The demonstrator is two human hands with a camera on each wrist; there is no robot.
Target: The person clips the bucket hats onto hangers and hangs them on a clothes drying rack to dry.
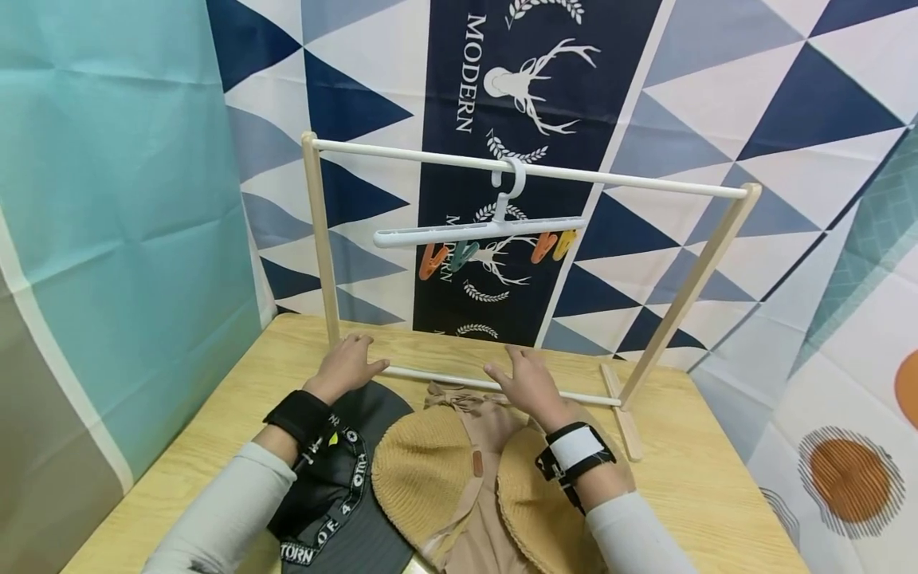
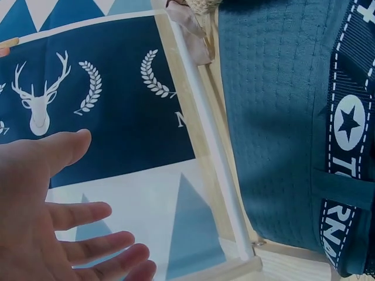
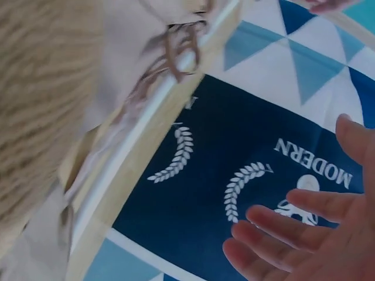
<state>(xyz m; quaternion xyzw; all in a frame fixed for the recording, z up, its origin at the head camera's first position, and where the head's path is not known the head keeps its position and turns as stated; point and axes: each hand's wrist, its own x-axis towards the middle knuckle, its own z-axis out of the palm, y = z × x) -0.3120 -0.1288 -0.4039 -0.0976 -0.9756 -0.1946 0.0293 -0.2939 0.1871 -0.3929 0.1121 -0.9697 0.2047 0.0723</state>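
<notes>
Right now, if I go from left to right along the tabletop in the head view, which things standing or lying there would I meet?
Dark hat with a lettered band → straw-coloured hat with beige cloth → wooden right foot of the rack.

"What's legible in the head view?"

"MODERN, sideways, on the dark wall panel, upper centre; a second, partly covered, lower down."

"And the dark hat, lower left?"

"Its band shows TORN, OF and 4; other letters are unclear."

"Wrist views?"

"Right: MODERN, slanting, on the panel. Left: RN and a star in a white oval, on the band."
</notes>
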